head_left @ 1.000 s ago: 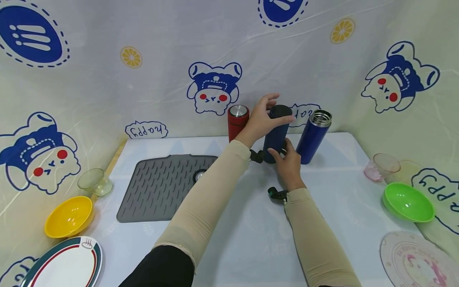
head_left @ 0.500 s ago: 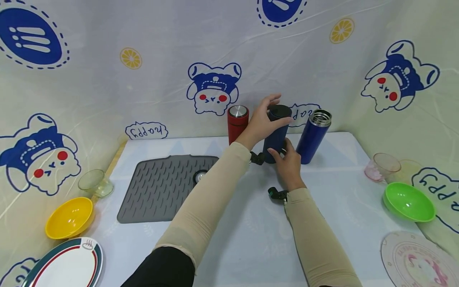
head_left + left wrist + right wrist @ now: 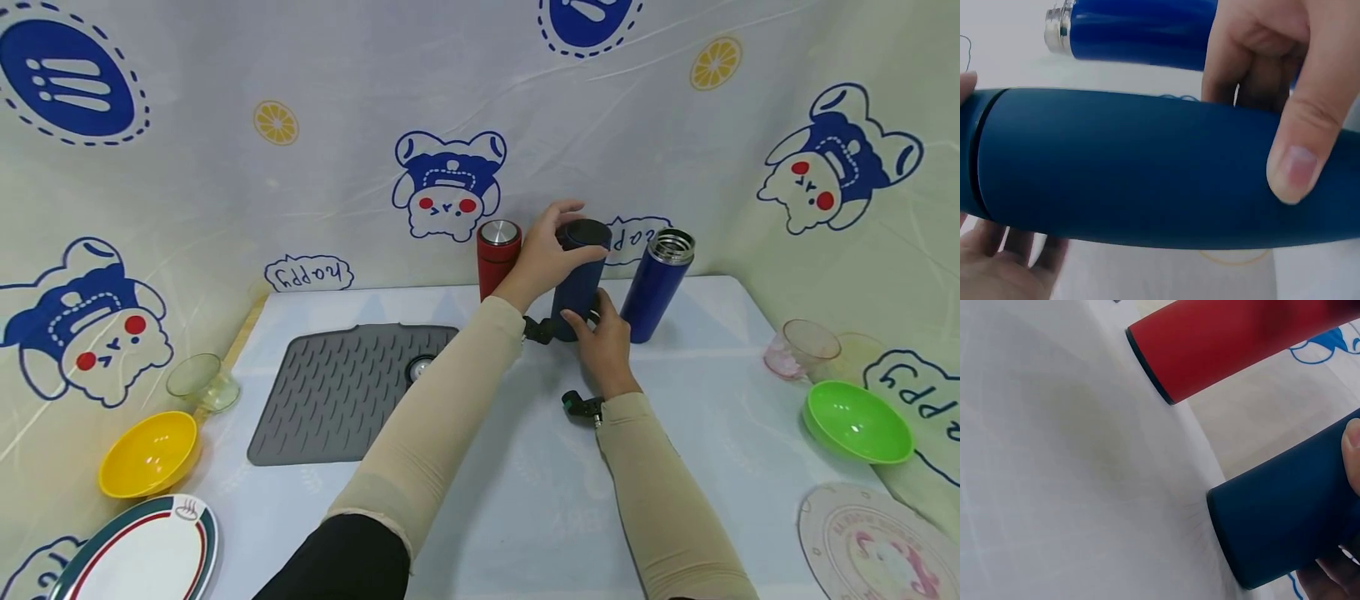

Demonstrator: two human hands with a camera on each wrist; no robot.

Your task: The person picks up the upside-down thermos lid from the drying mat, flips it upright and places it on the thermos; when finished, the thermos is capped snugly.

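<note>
1. Dark blue bottle [image 3: 576,292] stands upright between both hands near the back edge of the worktop [image 3: 540,500].
2. Left hand [image 3: 543,258] is clamped on the bottle's top, its fingers curled around the lid.
3. Right hand [image 3: 606,346] grips the lower part, its thumb pressed against the side.
4. Just to the right is a brighter blue bottle [image 3: 654,287], its threaded metal mouth showing; on the other side, partly behind the left hand, is a red bottle [image 3: 497,258] with a silver top.
5. Further left lies a ridged grey mat [image 3: 337,392], one corner hidden by the left sleeve [image 3: 427,425].
6. Along the left side are a clear glass [image 3: 202,383], a yellow bowl [image 3: 150,450] and a rimmed white plate [image 3: 146,550].
7. Along the right side are a pinkish glass [image 3: 798,354], a green bowl [image 3: 858,421] and a pink-patterned plate [image 3: 828,533].
</note>
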